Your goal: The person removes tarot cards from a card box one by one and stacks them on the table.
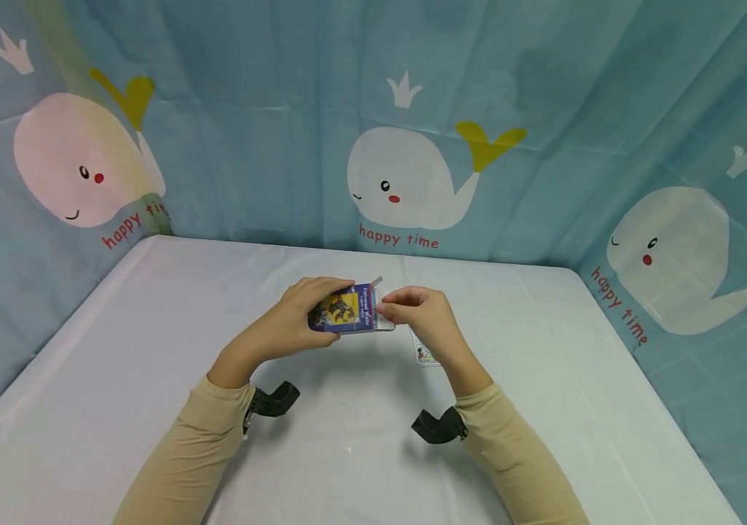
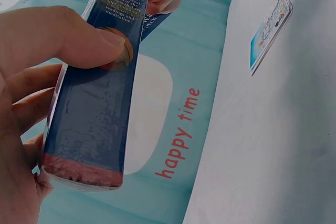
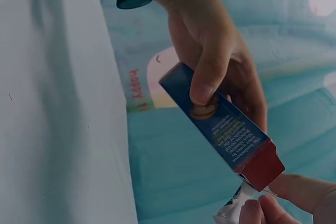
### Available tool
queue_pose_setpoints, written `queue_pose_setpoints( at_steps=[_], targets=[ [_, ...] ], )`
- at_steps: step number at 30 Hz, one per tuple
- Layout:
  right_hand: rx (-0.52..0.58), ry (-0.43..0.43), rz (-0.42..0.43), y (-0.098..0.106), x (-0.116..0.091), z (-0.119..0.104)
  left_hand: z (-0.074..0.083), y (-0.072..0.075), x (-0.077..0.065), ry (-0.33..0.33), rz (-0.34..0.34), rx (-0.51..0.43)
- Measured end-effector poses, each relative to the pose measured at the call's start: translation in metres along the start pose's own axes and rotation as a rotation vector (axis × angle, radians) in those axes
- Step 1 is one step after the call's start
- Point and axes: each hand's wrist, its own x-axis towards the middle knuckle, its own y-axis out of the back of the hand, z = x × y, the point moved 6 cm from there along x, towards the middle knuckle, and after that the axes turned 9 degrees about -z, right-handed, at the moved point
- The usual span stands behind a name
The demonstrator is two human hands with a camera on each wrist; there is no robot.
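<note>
My left hand (image 1: 301,313) grips a blue tarot card box (image 1: 343,310), its thumb (image 2: 97,40) lying along the narrow printed side. The box is held above the table, and its end toward the right is open, with a red side flap (image 3: 262,169) sticking out. At that end my right hand (image 1: 422,313) has thumb and fingertips together, pinching the box's end flap (image 3: 231,211), which shows white and dark blue. The inside of the box is hidden. Partly behind the right wrist, a small stack of cards (image 1: 425,354) lies on the table.
A white cloth covers the table (image 1: 347,452). Behind it hangs a blue curtain (image 1: 248,168) printed with whales. Each wrist wears a black camera mount (image 1: 439,426), below the hands.
</note>
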Motion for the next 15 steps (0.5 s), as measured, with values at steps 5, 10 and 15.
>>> queue_pose_setpoints(
  at_steps=[5,10,15],
  targets=[
    [-0.009,-0.01,0.007,-0.002,0.0013,0.0018,0.0004,-0.0001,-0.0002,-0.006,-0.001,0.002],
    [-0.03,-0.003,0.009,-0.0043,0.0029,0.0035,0.0006,-0.0003,-0.0002,0.002,-0.009,-0.002],
    [-0.047,-0.01,0.003,-0.0056,0.0051,0.0057,0.0007,-0.0002,-0.0004,0.006,-0.01,-0.009]
  ],
)
